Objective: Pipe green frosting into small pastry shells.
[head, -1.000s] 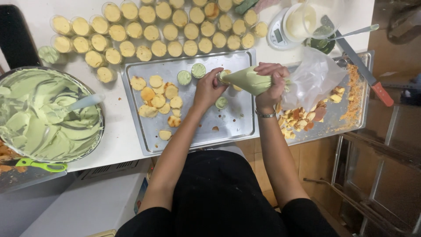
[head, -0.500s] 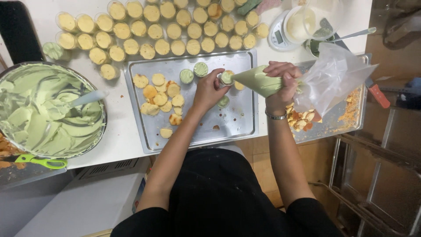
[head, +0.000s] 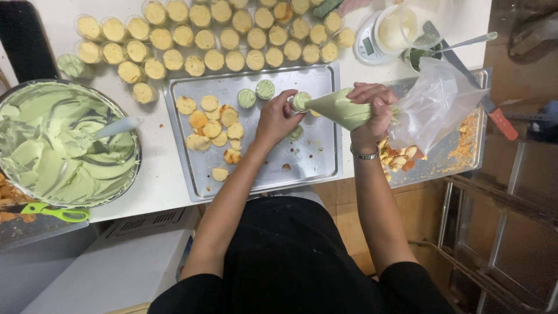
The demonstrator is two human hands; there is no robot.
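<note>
Overhead, the right hand [head: 372,107] grips a piping bag [head: 343,109] of pale green cream, its tip touching a small cup [head: 300,102] pinched in the left hand [head: 276,119] above a metal tray [head: 317,166]. Two filled cups [head: 256,94] and loose cake rounds [head: 212,128] lie on that tray. A bowl of green cream [head: 55,145] stands at the table's left.
</note>
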